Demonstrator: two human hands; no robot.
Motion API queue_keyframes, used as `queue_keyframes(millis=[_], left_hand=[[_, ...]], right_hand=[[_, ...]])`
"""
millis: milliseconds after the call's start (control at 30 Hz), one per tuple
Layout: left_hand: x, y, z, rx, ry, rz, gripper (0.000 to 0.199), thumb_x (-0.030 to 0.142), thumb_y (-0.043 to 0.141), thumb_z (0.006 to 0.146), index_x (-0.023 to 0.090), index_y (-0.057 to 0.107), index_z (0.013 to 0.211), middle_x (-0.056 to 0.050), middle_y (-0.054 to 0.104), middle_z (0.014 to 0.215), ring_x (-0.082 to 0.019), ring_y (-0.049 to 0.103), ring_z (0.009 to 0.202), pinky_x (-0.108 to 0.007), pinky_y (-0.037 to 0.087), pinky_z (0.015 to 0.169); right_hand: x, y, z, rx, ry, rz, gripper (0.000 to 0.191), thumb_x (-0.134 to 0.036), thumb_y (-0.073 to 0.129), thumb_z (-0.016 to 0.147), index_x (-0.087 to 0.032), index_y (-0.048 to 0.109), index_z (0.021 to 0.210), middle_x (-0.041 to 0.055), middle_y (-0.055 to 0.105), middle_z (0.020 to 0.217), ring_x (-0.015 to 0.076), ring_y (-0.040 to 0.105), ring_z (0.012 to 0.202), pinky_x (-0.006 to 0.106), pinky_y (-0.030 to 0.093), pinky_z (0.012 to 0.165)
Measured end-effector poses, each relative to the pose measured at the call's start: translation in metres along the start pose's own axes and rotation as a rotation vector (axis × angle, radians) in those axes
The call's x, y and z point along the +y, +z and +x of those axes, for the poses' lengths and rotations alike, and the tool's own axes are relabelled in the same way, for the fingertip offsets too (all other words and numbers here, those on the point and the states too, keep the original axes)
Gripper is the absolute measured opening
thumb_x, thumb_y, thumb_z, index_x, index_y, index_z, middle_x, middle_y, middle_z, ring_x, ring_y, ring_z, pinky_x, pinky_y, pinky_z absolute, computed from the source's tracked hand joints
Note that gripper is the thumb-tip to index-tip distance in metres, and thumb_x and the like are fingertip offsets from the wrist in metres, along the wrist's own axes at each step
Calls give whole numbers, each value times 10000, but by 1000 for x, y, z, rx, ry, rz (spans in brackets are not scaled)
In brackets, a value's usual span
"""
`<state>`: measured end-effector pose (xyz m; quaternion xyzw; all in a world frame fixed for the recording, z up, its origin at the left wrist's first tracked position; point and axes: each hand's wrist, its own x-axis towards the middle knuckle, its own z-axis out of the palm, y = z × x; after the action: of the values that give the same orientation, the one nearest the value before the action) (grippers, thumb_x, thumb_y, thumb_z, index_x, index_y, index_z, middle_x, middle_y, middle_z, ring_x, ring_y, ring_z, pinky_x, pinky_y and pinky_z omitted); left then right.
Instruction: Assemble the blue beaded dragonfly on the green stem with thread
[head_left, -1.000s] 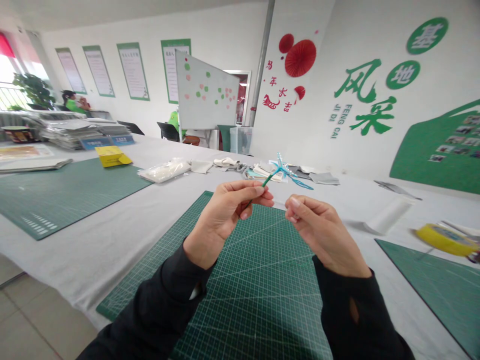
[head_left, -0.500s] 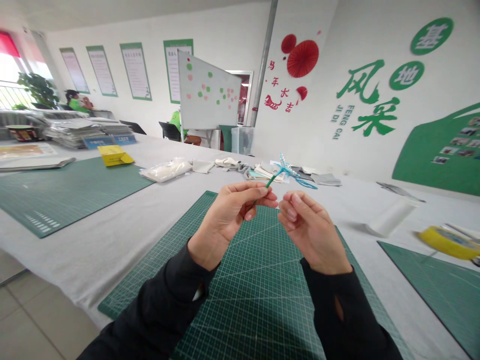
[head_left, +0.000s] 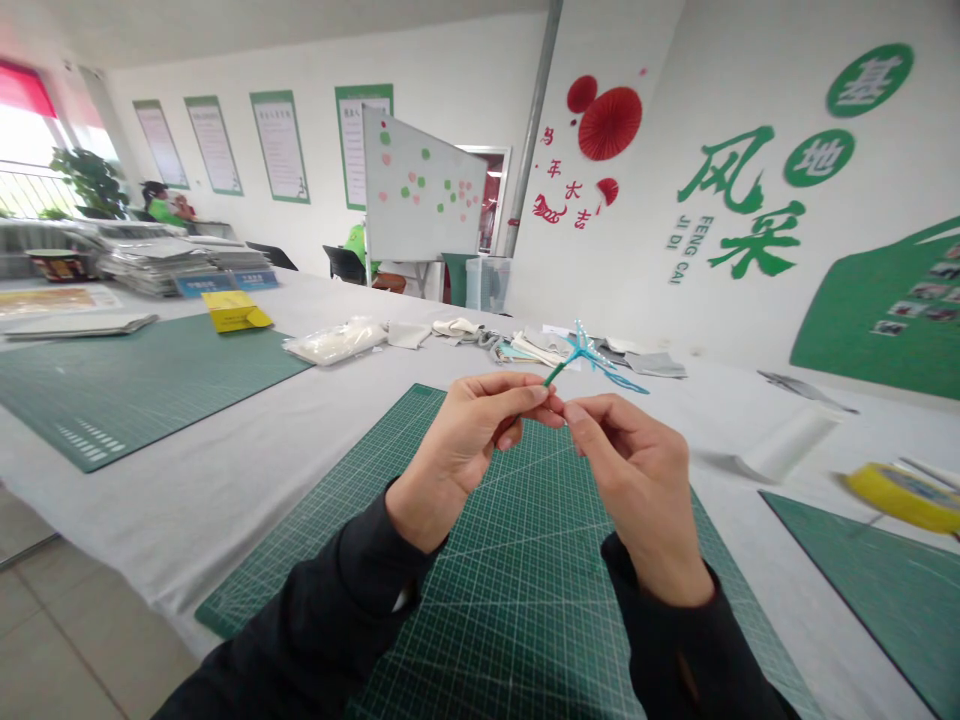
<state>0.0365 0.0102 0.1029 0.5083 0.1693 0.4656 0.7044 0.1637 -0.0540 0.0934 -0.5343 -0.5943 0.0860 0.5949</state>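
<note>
The table [head_left: 262, 450] wears a pale cloth and carries three green mats: the middle mat [head_left: 517, 560], gridded, in the foreground; the left mat [head_left: 172, 380]; and the right mat [head_left: 862, 590]. Two hands are raised above the middle mat. Left hand [head_left: 469, 435]: fingers curled, thumb pressed toward the forefinger. Right hand [head_left: 641, 470]: thumb and forefinger pinched together close to the left fingertips; whether anything lies between them cannot be told. Behind, a clear packet [head_left: 337, 342] lies on the cloth; a yellow box [head_left: 234, 311] stands at the left mat's far edge. The blue sprig [head_left: 581, 350] tilts in the air, its green stem [head_left: 555, 373] gripped by the left hand.
</note>
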Motion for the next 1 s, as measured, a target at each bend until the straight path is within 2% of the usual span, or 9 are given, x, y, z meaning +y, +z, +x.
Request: queue_keyframes(millis=[167, 367, 500, 1000], left_hand=[[-5, 1, 2, 41, -2, -16, 85, 175, 688, 672, 106, 668, 718, -46, 675, 702, -78, 596, 557, -157, 231, 381], [-18, 0, 10, 143, -12, -49, 109, 172, 702, 636, 99, 673, 712, -35, 650, 679, -32, 472, 449, -164, 188, 363], [-23, 1, 11, 157, -6, -85, 115, 159, 706, 625, 87, 675, 710, -10, 601, 595, -19, 412, 425, -157, 189, 378], [-15, 10, -3, 165, -68, -102, 137, 199, 749, 613, 94, 682, 670, -14, 608, 608, -18, 429, 460, -147, 258, 439]], right_hand=[[-2, 2, -1, 56, -52, -152, 151, -283, 585, 821, -174, 681, 779, -25, 579, 603, 88, 445, 514, 233, 346, 492], [3, 3, -1, 30, -29, -300, 172, -321, 591, 809, -180, 648, 729, -37, 512, 550, 91, 426, 493, 246, 347, 506], [6, 1, 0, 40, -34, -370, 166, -334, 607, 794, -186, 647, 729, -47, 461, 526, 93, 406, 481, 253, 338, 507], [-6, -13, -5, 106, -206, -423, 125, -256, 596, 823, -199, 695, 772, -37, 461, 579, 95, 422, 514, 255, 346, 519]])
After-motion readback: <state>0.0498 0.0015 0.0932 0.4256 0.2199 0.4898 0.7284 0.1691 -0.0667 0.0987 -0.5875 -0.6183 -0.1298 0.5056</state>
